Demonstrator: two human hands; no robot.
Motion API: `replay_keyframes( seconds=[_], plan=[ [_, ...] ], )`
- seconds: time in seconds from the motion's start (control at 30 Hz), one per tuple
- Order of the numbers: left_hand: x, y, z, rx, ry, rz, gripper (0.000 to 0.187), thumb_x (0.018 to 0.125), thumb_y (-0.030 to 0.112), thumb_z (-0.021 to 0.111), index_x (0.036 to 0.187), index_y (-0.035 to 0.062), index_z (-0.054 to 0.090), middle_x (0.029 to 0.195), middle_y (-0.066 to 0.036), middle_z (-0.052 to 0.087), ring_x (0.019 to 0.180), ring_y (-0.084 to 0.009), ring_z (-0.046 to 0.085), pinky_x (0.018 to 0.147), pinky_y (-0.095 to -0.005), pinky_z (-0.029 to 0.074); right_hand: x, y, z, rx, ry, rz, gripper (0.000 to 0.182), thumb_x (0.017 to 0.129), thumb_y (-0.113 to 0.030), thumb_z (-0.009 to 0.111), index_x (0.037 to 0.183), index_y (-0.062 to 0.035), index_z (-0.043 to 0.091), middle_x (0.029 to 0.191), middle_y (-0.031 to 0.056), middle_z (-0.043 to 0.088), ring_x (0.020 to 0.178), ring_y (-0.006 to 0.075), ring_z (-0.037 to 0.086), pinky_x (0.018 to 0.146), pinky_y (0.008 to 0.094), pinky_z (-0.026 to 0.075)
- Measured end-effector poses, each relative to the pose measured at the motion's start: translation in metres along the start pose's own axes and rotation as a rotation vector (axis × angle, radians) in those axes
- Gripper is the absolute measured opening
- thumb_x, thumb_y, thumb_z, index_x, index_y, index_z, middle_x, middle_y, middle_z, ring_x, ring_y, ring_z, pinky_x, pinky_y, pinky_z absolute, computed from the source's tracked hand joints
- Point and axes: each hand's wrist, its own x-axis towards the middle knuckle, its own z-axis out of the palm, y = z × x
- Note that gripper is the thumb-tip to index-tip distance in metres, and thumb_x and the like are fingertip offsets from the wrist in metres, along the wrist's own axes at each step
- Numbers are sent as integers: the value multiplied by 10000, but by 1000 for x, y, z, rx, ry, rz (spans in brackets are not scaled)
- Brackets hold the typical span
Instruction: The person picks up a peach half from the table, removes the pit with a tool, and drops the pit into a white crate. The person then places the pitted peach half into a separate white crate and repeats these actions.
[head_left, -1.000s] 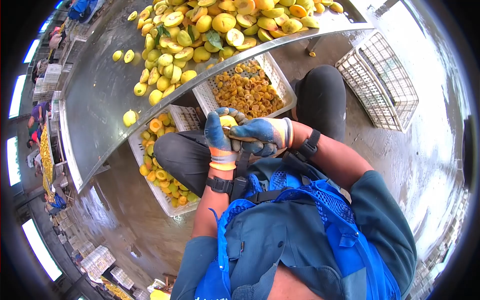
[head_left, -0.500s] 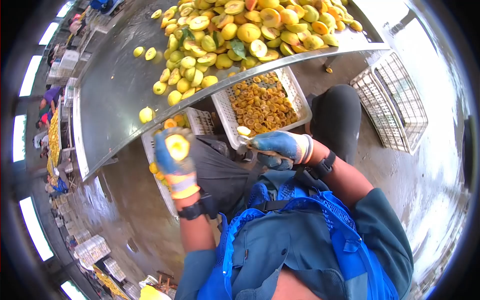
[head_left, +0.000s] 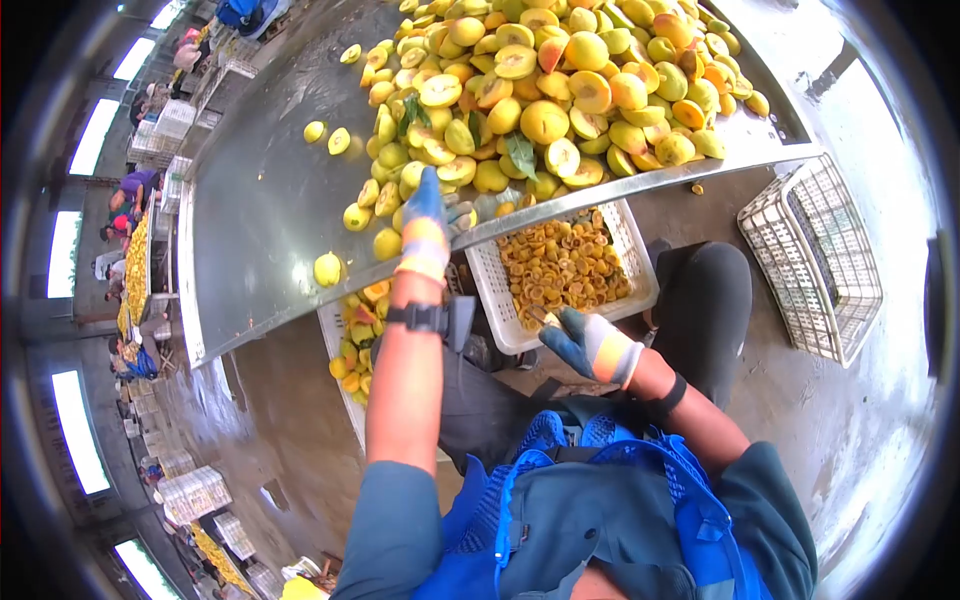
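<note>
My left hand, in a blue-and-white work glove, reaches over the metal table's edge to the near side of a pile of halved yellow peaches. Its fingers are stretched out and touch a peach half, with the thumb apart. My right hand, gloved the same way, is closed on a small metal tool whose kind is mostly hidden by the fingers. That tool's tip points to the near rim of a white crate holding brown-orange scooped-out pieces.
The metal table has a raised front lip. Below it, left of my legs, a second crate holds peach halves. A white slatted crate stands on the wet floor at right. Other people work at far-left tables.
The peach half my left hand held is gone from it, and that hand has moved up to the pile. A yellow piece at my right hand's tool is gone. The view has shifted.
</note>
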Motion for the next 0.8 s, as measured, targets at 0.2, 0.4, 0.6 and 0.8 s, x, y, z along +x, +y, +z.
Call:
replay_keyframes(
  seconds=[0.2,0.4,0.6,0.8],
  plan=[
    [66,-37,43,212,352,342,626,848,268,771,1305,-83,524,1077,-196,680,830,-283,678,703,-388,565,-5,11,-9,55,111,-21,371,1018,-350,630,1031,21,614,801,306,671,789,498,684,655,536,508],
    [-47,-24,15,-421,-97,364,391,889,291,649,1212,76,606,1053,-92,660,934,-258,673,808,-387,579,-6,-38,-33,246,148,-94,287,1041,-267,623,1069,18,626,830,275,683,802,470,701,650,491,521],
    [-145,-39,14,-752,-316,287,437,904,220,527,1312,64,549,1210,-213,651,1081,-364,671,951,-483,592,2,-82,-30,121,190,-325,282,1044,-268,613,1082,12,617,822,266,693,790,465,702,651,497,526],
    [-194,-58,14,-729,-319,285,435,1007,373,512,1349,109,561,1212,-178,663,1079,-333,667,966,-479,567,-3,-86,-9,7,177,-320,391,1057,-344,561,1178,26,605,880,310,702,841,495,697,719,546,546]
  ],
)
